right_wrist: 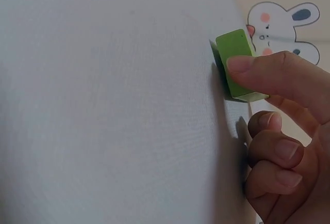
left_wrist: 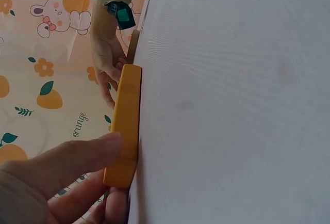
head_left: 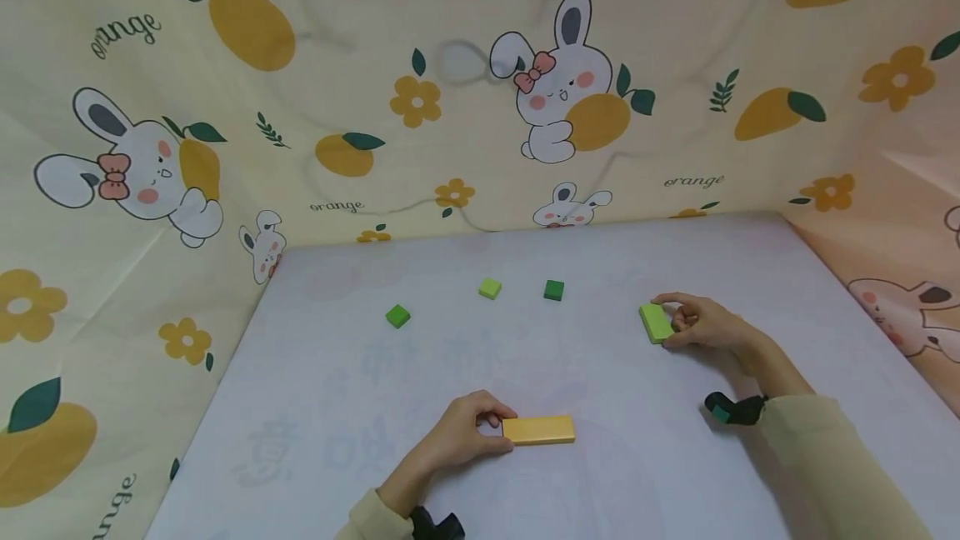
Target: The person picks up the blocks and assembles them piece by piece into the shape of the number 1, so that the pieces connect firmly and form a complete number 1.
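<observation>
A long yellow-orange block [head_left: 538, 430] lies flat on the white table near the front middle. My left hand [head_left: 463, 430] pinches its left end between thumb and fingers; the left wrist view shows the thumb on the block's [left_wrist: 129, 110] near end. Farther back on the right, my right hand [head_left: 705, 325] grips a light green rectangular block [head_left: 655, 323] by its sides. In the right wrist view the thumb presses one face of this green block [right_wrist: 234, 46], while the other fingers curl below. Whether it touches the table I cannot tell.
Toward the back of the white table [head_left: 600, 373] lie three small square blocks: a mid-green one [head_left: 398, 316] on the left, a lime one [head_left: 490, 287] and a dark green one [head_left: 554, 290]. A printed cloth [head_left: 465, 132] with rabbits and oranges rises behind the table.
</observation>
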Tool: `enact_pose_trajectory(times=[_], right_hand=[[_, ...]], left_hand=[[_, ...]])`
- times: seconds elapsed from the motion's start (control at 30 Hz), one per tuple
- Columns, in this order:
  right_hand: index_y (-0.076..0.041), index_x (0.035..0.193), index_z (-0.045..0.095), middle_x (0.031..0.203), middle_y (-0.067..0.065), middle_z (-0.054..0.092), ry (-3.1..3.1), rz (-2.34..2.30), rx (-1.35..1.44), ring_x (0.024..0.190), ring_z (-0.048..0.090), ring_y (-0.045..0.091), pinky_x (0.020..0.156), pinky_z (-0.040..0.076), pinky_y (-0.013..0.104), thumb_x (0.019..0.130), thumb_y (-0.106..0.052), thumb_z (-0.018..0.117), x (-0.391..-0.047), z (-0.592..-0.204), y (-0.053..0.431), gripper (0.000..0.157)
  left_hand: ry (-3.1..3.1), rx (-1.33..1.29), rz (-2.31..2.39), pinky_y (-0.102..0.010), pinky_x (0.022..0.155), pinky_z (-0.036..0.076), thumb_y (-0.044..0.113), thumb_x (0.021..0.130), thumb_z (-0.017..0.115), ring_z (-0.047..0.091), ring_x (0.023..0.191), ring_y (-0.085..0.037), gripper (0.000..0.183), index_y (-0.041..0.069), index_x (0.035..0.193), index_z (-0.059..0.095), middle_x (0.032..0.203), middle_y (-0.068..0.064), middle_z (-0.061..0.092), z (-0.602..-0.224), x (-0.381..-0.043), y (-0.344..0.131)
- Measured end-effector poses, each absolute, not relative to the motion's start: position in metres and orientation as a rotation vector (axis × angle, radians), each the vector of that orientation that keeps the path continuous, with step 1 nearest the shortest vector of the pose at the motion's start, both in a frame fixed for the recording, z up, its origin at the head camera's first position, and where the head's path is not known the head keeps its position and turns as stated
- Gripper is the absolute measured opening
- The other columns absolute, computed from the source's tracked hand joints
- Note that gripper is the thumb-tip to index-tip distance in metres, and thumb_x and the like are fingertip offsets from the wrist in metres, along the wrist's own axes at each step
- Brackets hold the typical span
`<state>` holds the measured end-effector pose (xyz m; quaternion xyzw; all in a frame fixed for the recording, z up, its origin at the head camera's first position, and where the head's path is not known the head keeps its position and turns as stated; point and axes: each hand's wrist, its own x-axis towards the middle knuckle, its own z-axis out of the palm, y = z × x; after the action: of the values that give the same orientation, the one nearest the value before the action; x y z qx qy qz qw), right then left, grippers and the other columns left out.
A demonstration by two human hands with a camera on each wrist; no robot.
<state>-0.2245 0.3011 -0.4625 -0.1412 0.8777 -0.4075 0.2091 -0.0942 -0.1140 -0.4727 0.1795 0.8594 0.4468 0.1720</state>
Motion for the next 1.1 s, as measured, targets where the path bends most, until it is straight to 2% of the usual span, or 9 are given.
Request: enact_pose_trajectory(times=[0.13,0.37,0.47,0.83,1.1], right_hand=[[0.003,0.138,0.04,0.078,0.0,0.043,2.472,-1.135,-0.37,0.072,0.042,0.005,0.068,0.033,0.023,0.077,-0.012,0.077,-0.223,-0.463,0.3,0.073],[-0.004,0.139,0.041,0.084,0.001,0.046,2.488,-1.104,-0.27,0.081,0.045,0.008,0.079,0.032,0.033,0.078,-0.023,0.079,-0.216,-0.46,0.295,0.074],[-0.005,0.139,0.041,0.084,0.001,0.046,2.502,-1.095,-0.256,0.083,0.045,0.01,0.078,0.032,0.033,0.077,-0.026,0.079,-0.212,-0.46,0.294,0.075],[0.0,0.133,0.045,0.079,0.0,0.044,2.5,-1.241,-0.377,0.079,0.045,0.006,0.072,0.036,0.024,0.075,-0.015,0.08,-0.202,-0.46,0.286,0.069],[0.005,0.131,0.044,0.081,0.0,0.045,2.503,-1.327,-0.369,0.072,0.044,0.002,0.066,0.039,0.02,0.074,-0.01,0.08,-0.193,-0.461,0.275,0.069]], left_hand=[[2.429,0.512,1.272,-0.016,0.074,0.043,0.011,0.076,0.08,0.05,0.081,-0.003,0.029,0.006,0.103,0.073,0.094,-0.005,0.065,-0.471,-0.095,-0.113],[2.428,0.496,1.269,-0.017,0.073,0.042,0.011,0.075,0.081,0.049,0.08,-0.004,0.03,0.005,0.103,0.073,0.093,-0.005,0.064,-0.469,-0.094,-0.114],[2.429,0.478,1.264,-0.017,0.073,0.042,0.011,0.075,0.081,0.049,0.081,-0.005,0.03,0.005,0.103,0.073,0.093,-0.004,0.064,-0.469,-0.094,-0.114],[2.416,0.422,1.261,-0.016,0.071,0.041,0.01,0.074,0.081,0.048,0.079,-0.005,0.029,0.006,0.102,0.074,0.091,-0.001,0.062,-0.469,-0.094,-0.112],[2.417,0.45,1.276,-0.017,0.07,0.041,0.009,0.073,0.081,0.048,0.079,-0.006,0.029,0.005,0.101,0.074,0.091,-0.005,0.063,-0.47,-0.094,-0.111]])
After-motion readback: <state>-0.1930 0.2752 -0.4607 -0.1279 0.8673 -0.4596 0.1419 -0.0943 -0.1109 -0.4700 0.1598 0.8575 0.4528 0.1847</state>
